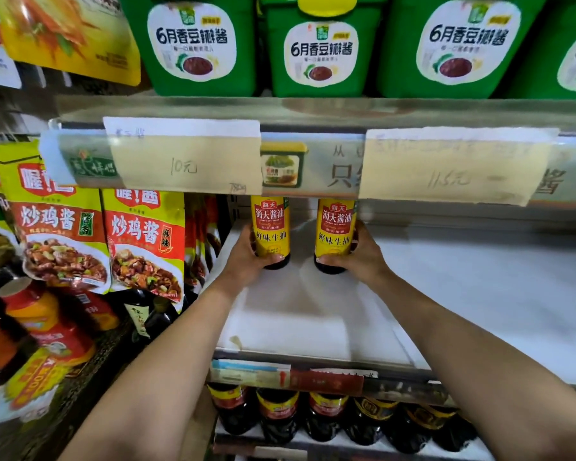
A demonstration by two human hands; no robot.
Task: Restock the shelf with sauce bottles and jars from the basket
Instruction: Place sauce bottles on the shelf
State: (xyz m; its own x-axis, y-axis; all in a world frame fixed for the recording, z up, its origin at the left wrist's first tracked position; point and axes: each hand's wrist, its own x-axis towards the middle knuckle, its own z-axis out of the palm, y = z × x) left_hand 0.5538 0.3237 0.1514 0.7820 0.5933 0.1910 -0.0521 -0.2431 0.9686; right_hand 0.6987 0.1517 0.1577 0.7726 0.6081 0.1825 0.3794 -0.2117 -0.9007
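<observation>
Both arms reach deep into the white shelf [463, 294]. Left hand [245, 257] grasps the left soy bottle [270, 224] low, near its dark base. Right hand [358, 254] grasps the right soy bottle [335, 224] likewise. Both bottles are upright, labels out and slightly apart at 12 o'clock, probably set far back to leave front rows free. Sauce pouches [64, 234] hang at 9 o'clock. Basket not in view.

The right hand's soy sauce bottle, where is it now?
Head view, centre: the bottle is upright at the back of the white shelf, just right of its twin bottle, in the right hand.
</observation>
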